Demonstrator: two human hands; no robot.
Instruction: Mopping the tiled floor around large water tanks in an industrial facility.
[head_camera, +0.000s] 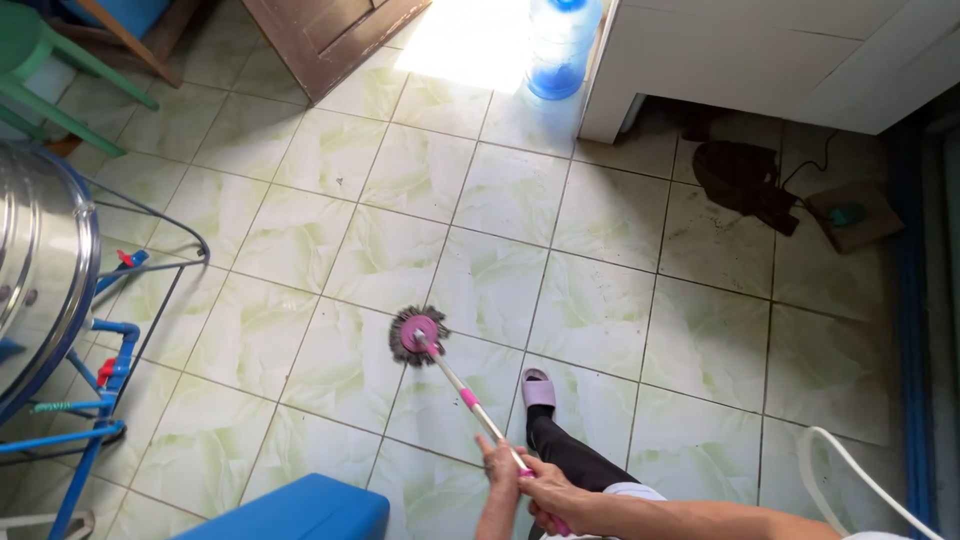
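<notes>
- At nine o'clock a shiny steel tank (40, 260) stands on a stand of blue pipes (95, 410) with red taps.
- At eleven o'clock green chair legs (60, 75) reach onto the pale green tiled floor (600, 310).
- At seven o'clock a blue box (300, 510) sits at the bottom edge.
- Near the middle, the round grey mop head (415, 335) with its pink hub rests flat on the floor.
- The mop's pink and silver pole (470, 400) slants from the head down toward five o'clock.
- At six o'clock the left hand (500, 462) is wrapped around the pole.
- Just beside it, lower on the pole, the right hand (550, 492) is clamped on the pink grip; the two hands are close together.
- A foot in a lilac slipper (537, 388) stands just right of the pole.
- At twelve o'clock a blue water bottle (562, 45) stands beside a white cabinet (740, 60).
- At two o'clock a dark rag (745, 180) lies on dirty tiles.
- At four o'clock a white hose (850, 470) curves across the floor.
</notes>
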